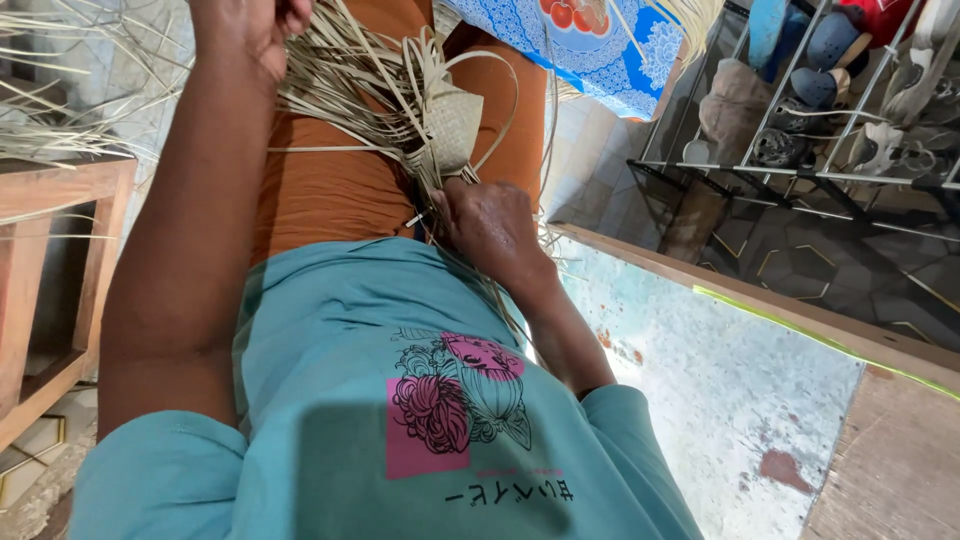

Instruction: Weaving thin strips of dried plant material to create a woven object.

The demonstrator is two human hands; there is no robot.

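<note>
I look down my own teal shirt (400,420) and orange lap (340,180). A small woven pouch of pale palm-leaf strips (452,125) lies on the lap, with several loose strips (350,70) fanning out from it to the upper left. My right hand (492,225) is closed around the narrow bunched end just below the pouch. My left hand (250,30), arm stretched up the left side, grips the far ends of the loose strips at the top edge; its fingers are partly out of view.
A wooden frame (40,260) with more dry strips (70,110) on it stands at left. A metal shoe rack (820,130) with footwear is at the upper right. A blue patterned cloth (600,50) lies beyond the lap. A worn pale-blue slab (720,380) with a wooden edge (800,315) lies at right.
</note>
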